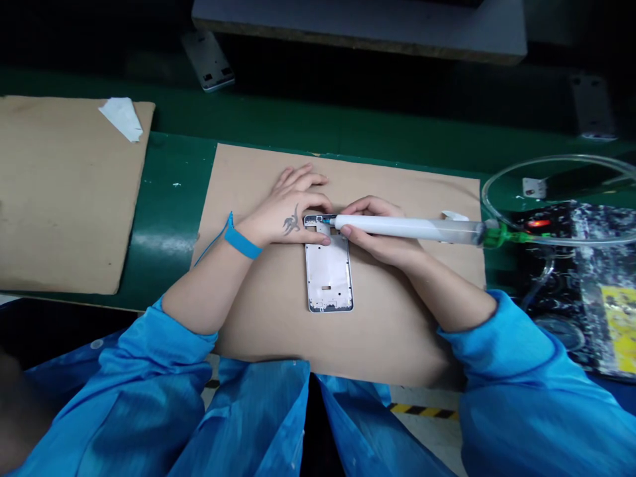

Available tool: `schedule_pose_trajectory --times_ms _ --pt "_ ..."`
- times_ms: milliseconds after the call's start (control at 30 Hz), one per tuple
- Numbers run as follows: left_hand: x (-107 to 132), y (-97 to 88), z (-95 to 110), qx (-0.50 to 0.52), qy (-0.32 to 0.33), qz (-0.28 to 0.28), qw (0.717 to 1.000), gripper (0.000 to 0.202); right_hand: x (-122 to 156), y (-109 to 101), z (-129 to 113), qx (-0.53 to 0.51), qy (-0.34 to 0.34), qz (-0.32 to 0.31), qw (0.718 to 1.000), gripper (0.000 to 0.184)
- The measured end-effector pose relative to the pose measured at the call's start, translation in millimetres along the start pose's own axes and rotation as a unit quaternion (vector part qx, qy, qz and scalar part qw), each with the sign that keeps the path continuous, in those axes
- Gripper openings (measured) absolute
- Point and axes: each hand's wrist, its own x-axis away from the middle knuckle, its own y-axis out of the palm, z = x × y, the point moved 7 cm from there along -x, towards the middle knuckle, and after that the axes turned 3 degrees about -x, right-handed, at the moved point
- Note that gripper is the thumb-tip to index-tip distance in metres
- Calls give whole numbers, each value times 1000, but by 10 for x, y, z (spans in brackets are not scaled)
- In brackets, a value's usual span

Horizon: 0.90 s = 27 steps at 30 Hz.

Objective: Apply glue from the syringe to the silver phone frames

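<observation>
A silver phone frame lies flat on a brown cardboard sheet in front of me. My left hand rests on the frame's top left corner, fingers curled and pressing on it; a blue wrist strap circles that wrist. My right hand is closed round a white dispensing syringe, held level, its tip touching the frame's top edge. The syringe's far end joins a green fitting and a clear hose.
A second cardboard sheet lies at the left with a white scrap on it. Another phone frame sits at the back on the green belt. A dark controller with a red light stands at the right.
</observation>
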Motion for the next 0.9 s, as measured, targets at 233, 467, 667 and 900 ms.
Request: schedule_pose_trajectory --times_ms 233,467,667,900 --pt "-8 9 -9 1 3 0 1000 63 15 -40 27 -25 -3 9 1000 44" --pt "-2 -8 -11 -3 18 18 1000 76 -31 -121 250 -229 80 49 969 64" --pt "-60 41 53 -16 -16 32 999 84 -109 -521 491 -394 182 170 885 85" --pt "-12 60 48 -18 -19 44 999 53 -237 -570 451 -366 284 155 873 64"
